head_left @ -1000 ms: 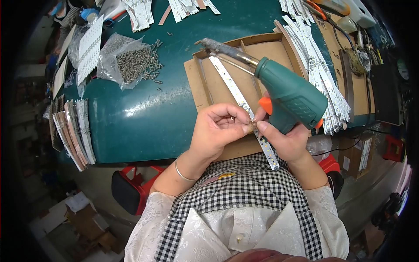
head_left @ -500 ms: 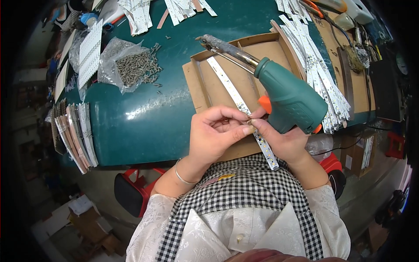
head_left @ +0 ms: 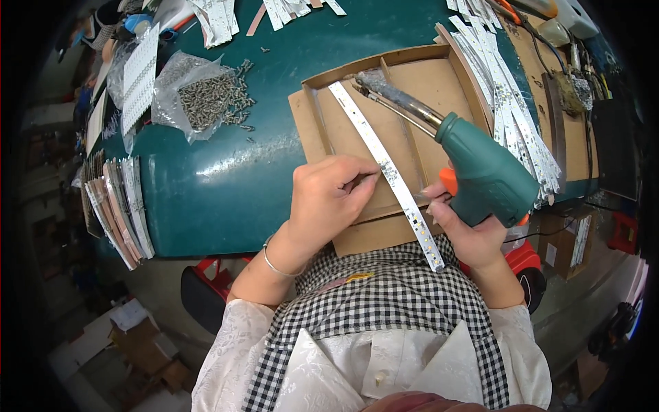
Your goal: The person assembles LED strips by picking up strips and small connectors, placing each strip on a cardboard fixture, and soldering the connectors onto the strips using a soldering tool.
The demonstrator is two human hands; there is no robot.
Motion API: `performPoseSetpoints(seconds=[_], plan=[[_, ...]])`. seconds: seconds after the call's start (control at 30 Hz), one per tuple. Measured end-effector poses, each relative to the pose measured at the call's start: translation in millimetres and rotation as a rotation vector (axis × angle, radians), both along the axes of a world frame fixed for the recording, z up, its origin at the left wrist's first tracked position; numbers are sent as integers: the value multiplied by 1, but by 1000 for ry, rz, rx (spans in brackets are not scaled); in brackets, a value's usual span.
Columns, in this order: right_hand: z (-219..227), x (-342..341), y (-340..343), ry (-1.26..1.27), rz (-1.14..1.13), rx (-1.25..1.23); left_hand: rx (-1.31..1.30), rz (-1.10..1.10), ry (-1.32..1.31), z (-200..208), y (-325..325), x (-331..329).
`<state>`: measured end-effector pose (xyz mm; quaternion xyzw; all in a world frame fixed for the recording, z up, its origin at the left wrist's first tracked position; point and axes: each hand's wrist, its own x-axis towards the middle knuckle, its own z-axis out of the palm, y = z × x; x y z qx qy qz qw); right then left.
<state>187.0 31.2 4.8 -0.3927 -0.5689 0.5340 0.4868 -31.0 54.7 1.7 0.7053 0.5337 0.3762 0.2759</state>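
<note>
Strip (head_left: 390, 174) between my left hand (head_left: 333, 189) and right hand (head_left: 477, 237); left nearer.
Slants far-left to near-right over tray (head_left: 439, 89). Left fingertips pinched at its left edge, contents unclear; right grips iron (head_left: 491, 172).

Diag. wht strip (head_left: 401, 192), grn gun (head_left: 491, 172)

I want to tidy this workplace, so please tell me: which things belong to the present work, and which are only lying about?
Seem in use:
green gun-shaped tool, in the right hand
white strip, by the left hand
cardboard tray, under the strip

Seem just lying about:
small metal parts spilling from a clear bag
loose strips at right, possibly spares
cardboard boxes on the floor
</note>
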Motion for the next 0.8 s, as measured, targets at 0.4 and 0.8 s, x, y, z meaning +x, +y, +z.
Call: performPoseSetpoints(seconds=[0.4, 0.8], plan=[[0, 5, -6, 59, -19, -140, 143, -26, 181, -3, 7, 4], [-8, 17, -11, 29, -50, -82, 82, -41, 213, 0, 9, 4]])
